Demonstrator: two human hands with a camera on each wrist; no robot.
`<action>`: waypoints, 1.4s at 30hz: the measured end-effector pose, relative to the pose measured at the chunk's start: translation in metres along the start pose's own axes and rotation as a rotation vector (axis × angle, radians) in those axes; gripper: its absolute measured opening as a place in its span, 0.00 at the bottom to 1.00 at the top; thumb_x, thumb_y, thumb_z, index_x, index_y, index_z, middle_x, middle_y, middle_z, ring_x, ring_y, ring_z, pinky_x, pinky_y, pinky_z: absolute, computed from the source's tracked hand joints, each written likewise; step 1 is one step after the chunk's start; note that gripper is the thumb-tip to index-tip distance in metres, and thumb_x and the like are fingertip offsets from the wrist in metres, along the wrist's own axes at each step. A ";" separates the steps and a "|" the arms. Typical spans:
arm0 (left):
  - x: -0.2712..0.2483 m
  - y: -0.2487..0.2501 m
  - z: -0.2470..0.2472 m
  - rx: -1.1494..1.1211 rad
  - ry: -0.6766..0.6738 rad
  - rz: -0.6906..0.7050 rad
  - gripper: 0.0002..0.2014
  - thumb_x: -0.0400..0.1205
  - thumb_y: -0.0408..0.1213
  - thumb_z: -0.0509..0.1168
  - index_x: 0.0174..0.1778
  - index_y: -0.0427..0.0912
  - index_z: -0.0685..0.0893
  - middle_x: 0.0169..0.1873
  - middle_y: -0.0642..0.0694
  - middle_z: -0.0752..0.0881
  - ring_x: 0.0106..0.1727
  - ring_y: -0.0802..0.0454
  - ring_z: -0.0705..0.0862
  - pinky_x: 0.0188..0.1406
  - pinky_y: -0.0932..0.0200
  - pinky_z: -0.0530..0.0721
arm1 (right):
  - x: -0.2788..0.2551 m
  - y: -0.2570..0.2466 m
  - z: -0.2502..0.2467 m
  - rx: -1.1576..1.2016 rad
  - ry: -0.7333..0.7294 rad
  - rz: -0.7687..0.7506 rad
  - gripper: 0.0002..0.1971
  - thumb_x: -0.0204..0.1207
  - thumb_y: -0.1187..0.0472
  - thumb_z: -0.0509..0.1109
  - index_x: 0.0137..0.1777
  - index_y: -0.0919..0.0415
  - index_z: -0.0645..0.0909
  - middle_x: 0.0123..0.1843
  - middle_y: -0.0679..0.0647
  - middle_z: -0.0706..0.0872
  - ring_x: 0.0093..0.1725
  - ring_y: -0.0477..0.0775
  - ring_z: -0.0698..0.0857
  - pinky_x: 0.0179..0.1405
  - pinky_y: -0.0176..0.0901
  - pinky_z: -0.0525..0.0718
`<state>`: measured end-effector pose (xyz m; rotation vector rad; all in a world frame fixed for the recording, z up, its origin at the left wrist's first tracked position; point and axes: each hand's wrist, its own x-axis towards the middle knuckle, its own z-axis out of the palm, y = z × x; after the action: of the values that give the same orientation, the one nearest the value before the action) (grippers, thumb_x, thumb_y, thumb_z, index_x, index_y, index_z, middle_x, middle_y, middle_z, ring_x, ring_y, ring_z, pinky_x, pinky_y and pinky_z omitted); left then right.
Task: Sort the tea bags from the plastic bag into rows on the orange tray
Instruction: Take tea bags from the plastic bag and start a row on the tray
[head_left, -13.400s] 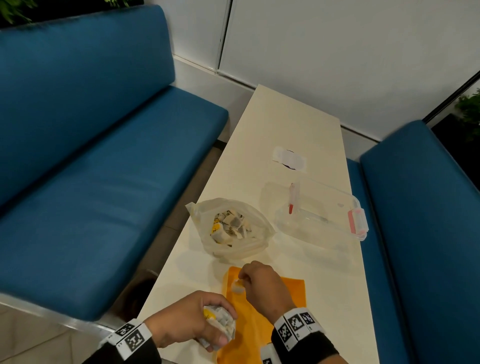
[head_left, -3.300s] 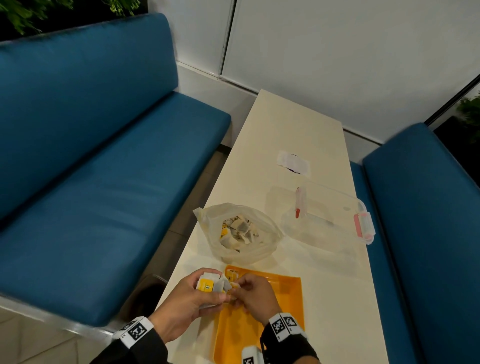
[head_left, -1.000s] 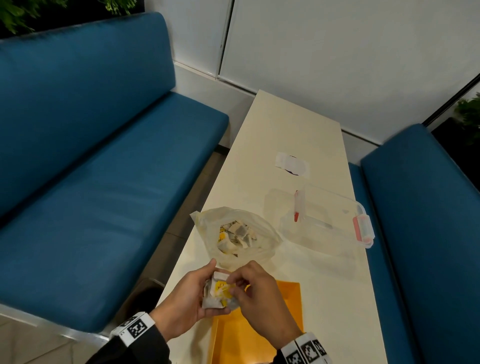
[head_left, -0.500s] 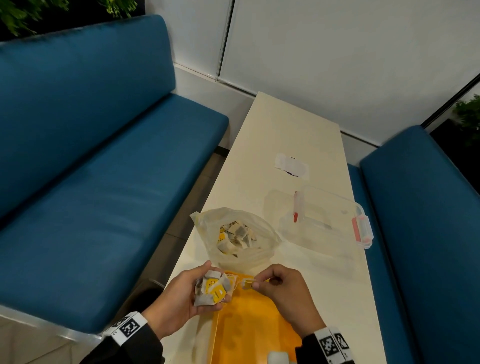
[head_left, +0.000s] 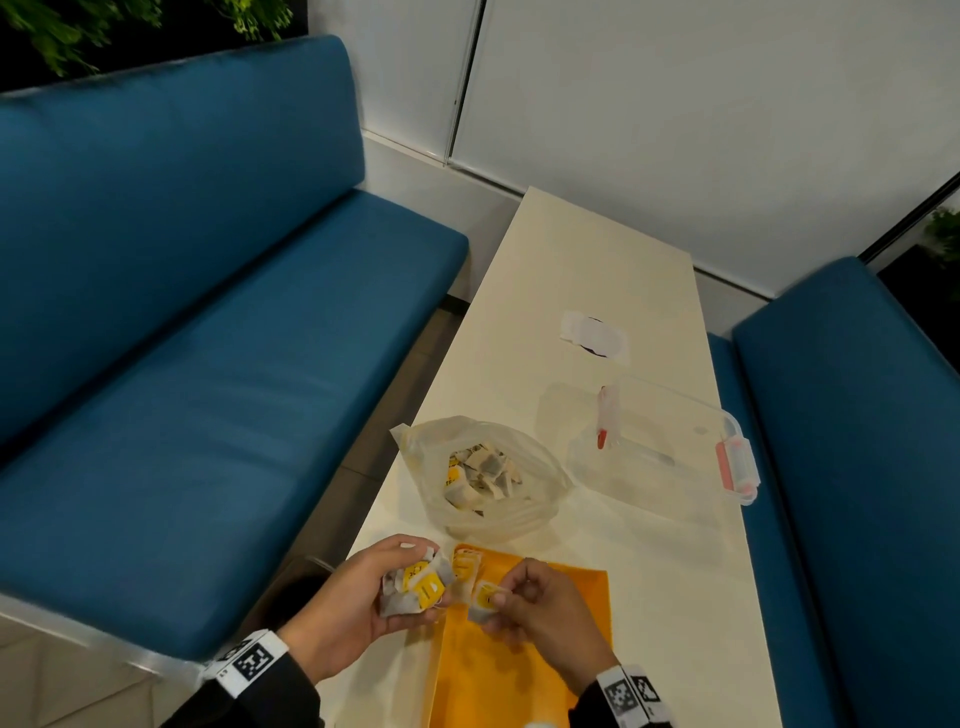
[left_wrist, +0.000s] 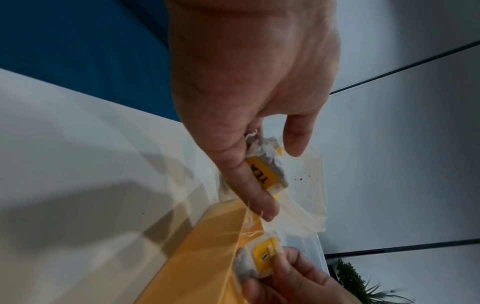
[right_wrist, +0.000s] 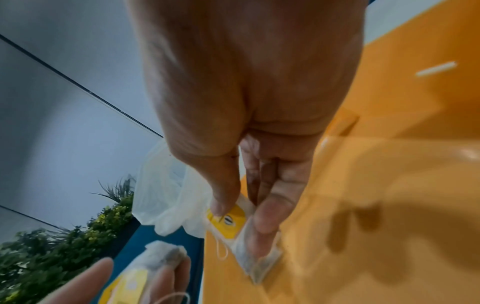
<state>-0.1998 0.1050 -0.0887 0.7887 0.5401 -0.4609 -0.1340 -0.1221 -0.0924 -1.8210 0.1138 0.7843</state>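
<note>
Left hand (head_left: 358, 597) grips tea bag bunch (head_left: 413, 587); right hand (head_left: 540, 608) fingers pinch single tea bag (head_left: 485, 597) over orange tray (head_left: 519, 670), 6 o'clock; few laid at tray's 11 o'clock; plastic bag (head_left: 483, 478), 12 o'clock of tray, holds many; early.

Both forearms are covered by dark, near-black long sleeves (head_left: 260, 701) reaching to the wrists. Each wrist carries a white band printed with square black-and-white coded markers: one marker faces up on the left band (head_left: 249, 661), two adjacent markers on the right band (head_left: 631, 693) (patterns too small to read). Left hand (head_left: 343, 603) and right hand (head_left: 540, 608) are bare, without gloves.
</note>
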 end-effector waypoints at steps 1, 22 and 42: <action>0.000 -0.001 0.000 -0.001 0.000 -0.007 0.14 0.87 0.38 0.65 0.67 0.36 0.85 0.59 0.29 0.90 0.57 0.31 0.91 0.50 0.46 0.94 | 0.003 0.004 0.003 -0.006 -0.010 0.017 0.07 0.78 0.70 0.74 0.47 0.67 0.77 0.39 0.71 0.90 0.36 0.59 0.91 0.27 0.42 0.84; 0.001 -0.011 0.006 0.047 -0.015 -0.042 0.14 0.86 0.36 0.67 0.66 0.36 0.86 0.59 0.29 0.90 0.54 0.33 0.91 0.47 0.46 0.93 | 0.026 0.017 0.025 -0.177 0.108 0.057 0.08 0.73 0.75 0.70 0.39 0.63 0.86 0.28 0.55 0.86 0.25 0.49 0.83 0.19 0.35 0.75; -0.003 -0.008 0.013 -0.005 -0.050 -0.080 0.23 0.78 0.42 0.70 0.67 0.33 0.83 0.61 0.21 0.86 0.51 0.31 0.89 0.45 0.47 0.91 | 0.037 0.017 0.043 -0.235 0.298 0.024 0.02 0.74 0.66 0.75 0.40 0.61 0.86 0.35 0.55 0.91 0.32 0.53 0.91 0.37 0.51 0.92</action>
<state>-0.2036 0.0908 -0.0837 0.7512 0.5276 -0.5519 -0.1324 -0.0805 -0.1349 -2.1560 0.2452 0.5554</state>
